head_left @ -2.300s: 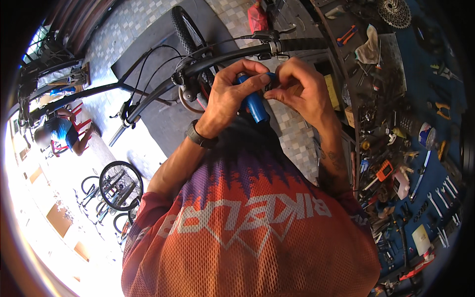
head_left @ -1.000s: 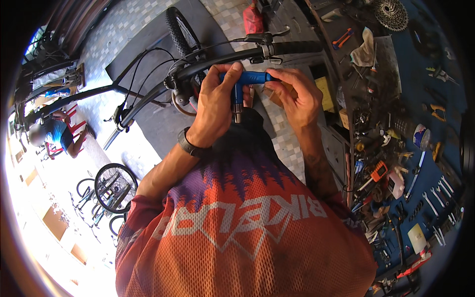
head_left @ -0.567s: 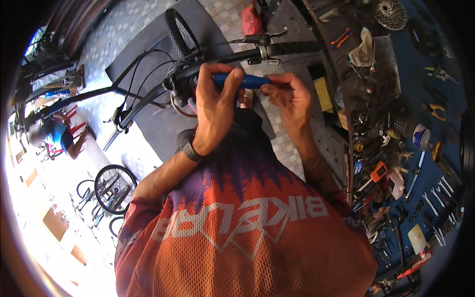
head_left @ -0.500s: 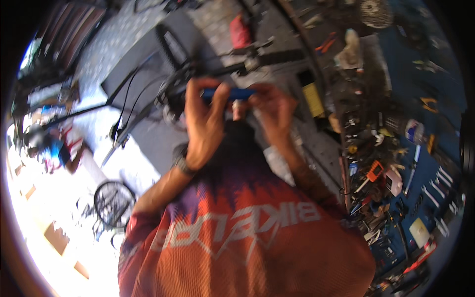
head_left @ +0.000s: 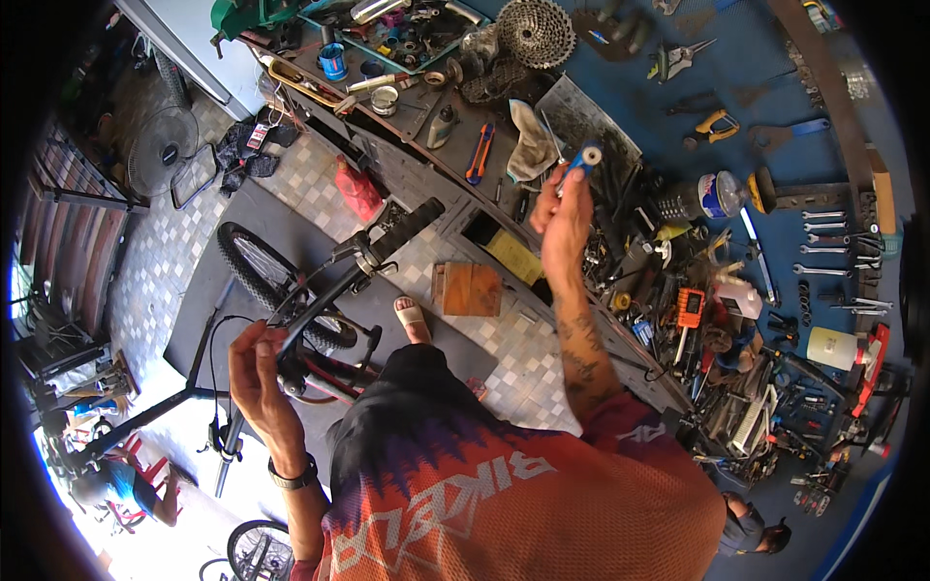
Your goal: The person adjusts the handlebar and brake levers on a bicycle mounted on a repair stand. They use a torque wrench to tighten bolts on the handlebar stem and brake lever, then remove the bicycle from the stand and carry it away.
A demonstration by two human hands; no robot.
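Observation:
My right hand (head_left: pixel 564 228) is raised over the workbench, its fingers closed around a slim blue tool (head_left: pixel 585 165) with a pale round end that has a dark centre. Beyond it lies a crumpled whitish cloth glove (head_left: pixel 531 140). My left hand (head_left: pixel 260 387) is lower and to the left, thumb and fingertips pinched together beside the handlebar area of a bicycle (head_left: pixel 325 300). Whatever those fingertips hold, if anything, is too small to make out.
The cluttered workbench (head_left: pixel 426 160) carries a cassette (head_left: pixel 535 34), a red-and-blue cutter (head_left: pixel 479 153) and many hand tools. Spanners (head_left: pixel 825 239) hang on the blue wall. A wooden box (head_left: pixel 467 290) and a red bag (head_left: pixel 358 191) stand by the bench. Another person (head_left: pixel 126 489) sits at lower left.
Both hands were together on the blue tool in front of my body. Now they are apart: the right has carried the tool over the bench, the left has moved left toward the bicycle.

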